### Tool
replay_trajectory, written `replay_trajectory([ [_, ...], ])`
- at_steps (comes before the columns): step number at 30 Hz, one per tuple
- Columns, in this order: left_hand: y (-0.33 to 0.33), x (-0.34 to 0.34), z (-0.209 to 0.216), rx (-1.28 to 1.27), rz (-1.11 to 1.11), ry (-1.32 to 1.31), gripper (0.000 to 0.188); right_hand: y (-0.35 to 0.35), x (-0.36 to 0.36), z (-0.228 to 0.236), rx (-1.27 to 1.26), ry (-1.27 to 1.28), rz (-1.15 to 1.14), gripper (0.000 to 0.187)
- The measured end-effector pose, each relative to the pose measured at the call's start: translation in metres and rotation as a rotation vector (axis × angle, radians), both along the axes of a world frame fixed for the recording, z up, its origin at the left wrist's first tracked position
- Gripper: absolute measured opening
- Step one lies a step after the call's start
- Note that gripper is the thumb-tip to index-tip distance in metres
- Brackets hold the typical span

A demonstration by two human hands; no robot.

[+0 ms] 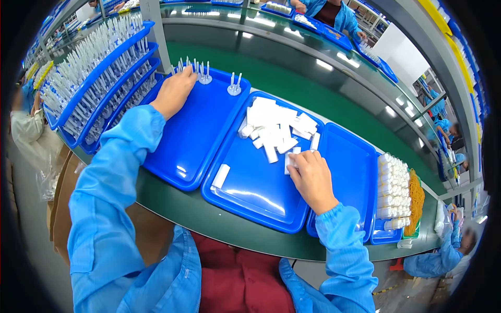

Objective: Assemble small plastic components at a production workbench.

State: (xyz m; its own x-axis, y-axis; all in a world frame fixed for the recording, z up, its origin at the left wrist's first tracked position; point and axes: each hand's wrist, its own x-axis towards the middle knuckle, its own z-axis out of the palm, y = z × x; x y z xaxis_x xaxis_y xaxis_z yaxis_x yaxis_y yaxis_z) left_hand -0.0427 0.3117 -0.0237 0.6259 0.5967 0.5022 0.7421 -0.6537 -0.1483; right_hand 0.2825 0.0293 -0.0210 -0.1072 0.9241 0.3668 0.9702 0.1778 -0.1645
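My left hand (176, 91) reaches to the far edge of the left blue tray (182, 141). Its fingers are closed down at a translucent pronged plastic piece (181, 65), though the fingertips are partly hidden. Two similar pieces, one pronged piece (205, 77) beside the hand and another pronged piece (234, 87), stand upright to its right. Over the middle blue tray (250, 203), my right hand (313, 180) pinches a small white rectangular block (288, 163) between thumb and fingers. A pile of white blocks (271, 122) lies just beyond it, and one lone white block (221, 176) rests at the tray's left side.
Stacked blue trays (112, 78) full of pronged pieces rise at the left beside a grey post (155, 36). To the right are another blue tray (347, 172), stacked white cylinders (392, 188) and an orange-yellow heap (416, 201). Beyond runs a green belt (313, 88); a co-worker (334, 15) sits across.
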Motion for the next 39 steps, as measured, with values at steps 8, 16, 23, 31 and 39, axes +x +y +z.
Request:
replay_trajectory([
  [8,-0.144,-0.032,0.048,-0.459,-0.148,-0.611,0.021,-0.012,-0.026,0.023,-0.011,0.041,0.025,0.016],
  [16,-0.277,0.006,0.015,-0.835,-0.291,-0.929,0.022,-0.003,-0.054,0.020,-0.300,-0.032,0.078,0.038],
  [23,-0.330,0.025,0.003,-1.202,-0.481,-1.107,0.021,-0.039,-0.067,0.025,-0.466,1.620,-0.110,0.036],
  [31,-0.342,0.031,0.007,-1.251,-0.492,-1.128,0.023,-0.069,-0.088,0.017,-0.276,1.812,-0.129,0.044],
  [39,-0.344,0.034,0.004,-1.078,-0.409,-1.131,0.027,-0.085,-0.103,0.010,-0.195,1.591,-0.005,0.044],
])
